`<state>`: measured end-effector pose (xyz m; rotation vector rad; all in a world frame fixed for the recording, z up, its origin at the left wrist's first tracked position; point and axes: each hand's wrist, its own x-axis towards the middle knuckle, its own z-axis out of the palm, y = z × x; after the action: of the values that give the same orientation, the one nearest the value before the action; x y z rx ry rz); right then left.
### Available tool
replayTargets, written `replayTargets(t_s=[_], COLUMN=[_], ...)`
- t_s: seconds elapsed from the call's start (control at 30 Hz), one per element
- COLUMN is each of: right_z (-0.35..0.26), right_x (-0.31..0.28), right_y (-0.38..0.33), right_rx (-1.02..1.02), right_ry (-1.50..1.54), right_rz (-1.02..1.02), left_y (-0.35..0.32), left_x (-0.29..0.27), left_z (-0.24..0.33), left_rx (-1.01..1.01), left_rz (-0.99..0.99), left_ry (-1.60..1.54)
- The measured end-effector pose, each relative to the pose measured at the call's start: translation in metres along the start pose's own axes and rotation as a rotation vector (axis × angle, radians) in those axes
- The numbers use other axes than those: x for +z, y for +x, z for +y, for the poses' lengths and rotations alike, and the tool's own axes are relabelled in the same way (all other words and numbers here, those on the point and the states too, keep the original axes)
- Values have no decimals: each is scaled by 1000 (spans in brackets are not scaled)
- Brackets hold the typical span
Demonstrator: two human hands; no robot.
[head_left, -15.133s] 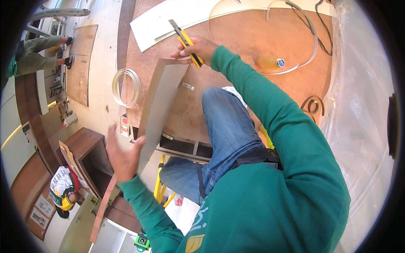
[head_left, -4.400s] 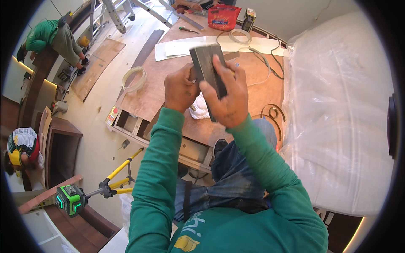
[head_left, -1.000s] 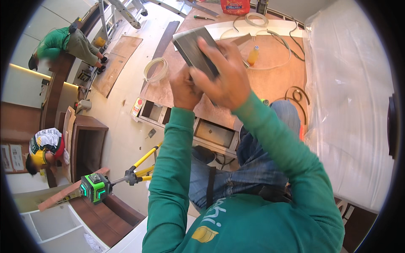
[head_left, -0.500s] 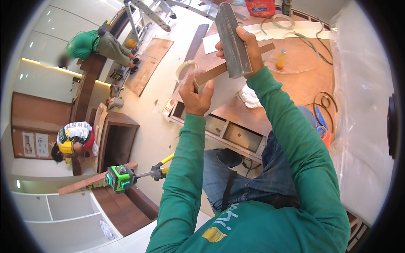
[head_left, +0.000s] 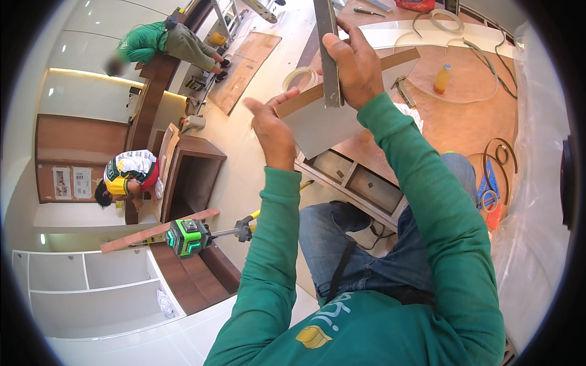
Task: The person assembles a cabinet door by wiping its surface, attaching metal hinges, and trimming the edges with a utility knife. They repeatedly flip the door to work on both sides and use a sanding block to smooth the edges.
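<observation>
My right hand (head_left: 359, 70) is closed around a long, flat-sided grey block (head_left: 328, 58), held across the edge of a board. The board (head_left: 323, 133) has a pale face and a brown strip (head_left: 305, 99) along its upper edge; it is tilted above the workbench. At the board's left end is my left hand (head_left: 274, 129), its fingers stretched and apart, some against the end of the brown edge. The block and my right hand cover the middle of that edge.
On the brown bench top (head_left: 470, 125) lie a bottle of orange liquid (head_left: 442, 79), a white cloth (head_left: 414, 116), coiled strips (head_left: 502, 152) and a blue piece (head_left: 488, 178). A laser level (head_left: 188, 236) on a pole stands left. Two people work further left, near a brown cabinet (head_left: 198, 174).
The view has shifted, so the room appears further right. The grey block has turned more edge-on. My left hand has loosened from the board's end and its fingers have spread.
</observation>
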<state>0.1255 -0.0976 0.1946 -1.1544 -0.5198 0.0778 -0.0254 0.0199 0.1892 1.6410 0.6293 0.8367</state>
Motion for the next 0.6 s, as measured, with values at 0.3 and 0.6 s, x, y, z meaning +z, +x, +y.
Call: replayTargets(t_s=[0.3,0.6], right_z=[-5,3], right_x=[1,10], right_y=[1,6], right_rx=[1,155], right_ry=[42,129], right_rz=[24,-61], left_y=[-10,-66], left_x=[-11,31], left_z=[-2,-27], left_rx=[52,268], left_rz=[233,237], left_ry=[-340,46])
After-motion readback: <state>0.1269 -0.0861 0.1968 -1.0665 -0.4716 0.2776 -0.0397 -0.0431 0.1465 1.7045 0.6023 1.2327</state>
